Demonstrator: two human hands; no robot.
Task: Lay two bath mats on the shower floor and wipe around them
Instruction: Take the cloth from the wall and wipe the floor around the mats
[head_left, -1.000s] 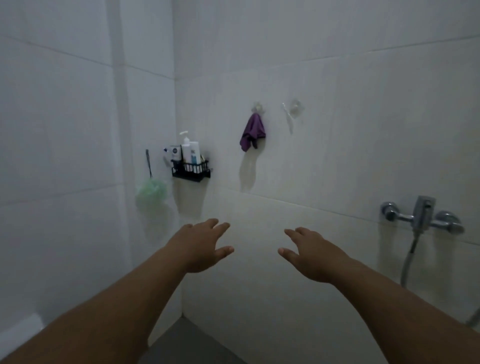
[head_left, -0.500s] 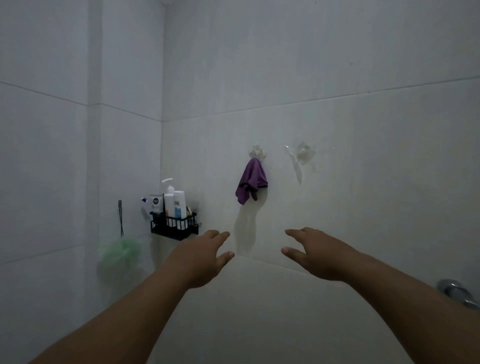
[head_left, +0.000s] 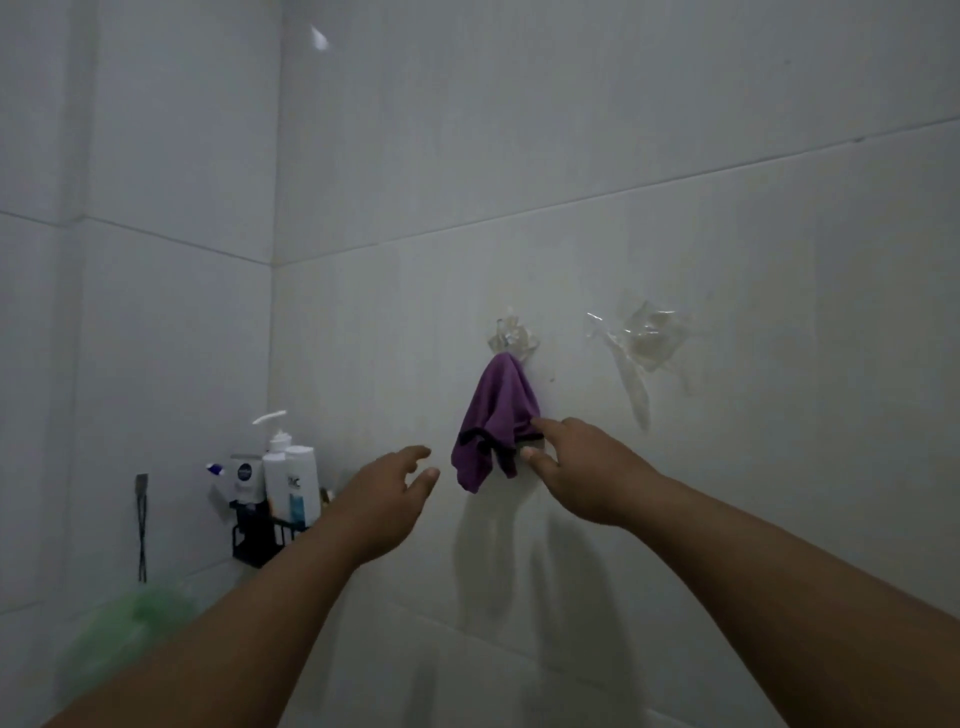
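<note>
Two hands up | our right hand touches the purple cloth, fingers wide | left hand wide, holding nothing | next we think: pull cloth off hook

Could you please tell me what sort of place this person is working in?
Most likely a tiled shower or bathroom. A black caddy on the wall holds toiletry bottles, a green bath pouf hangs in the corner, and a purple cloth hangs from a clear hook.

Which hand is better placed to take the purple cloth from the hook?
Right hand: its fingers already reach the purple cloth under the hook. Left hand hangs apart, open.
</note>
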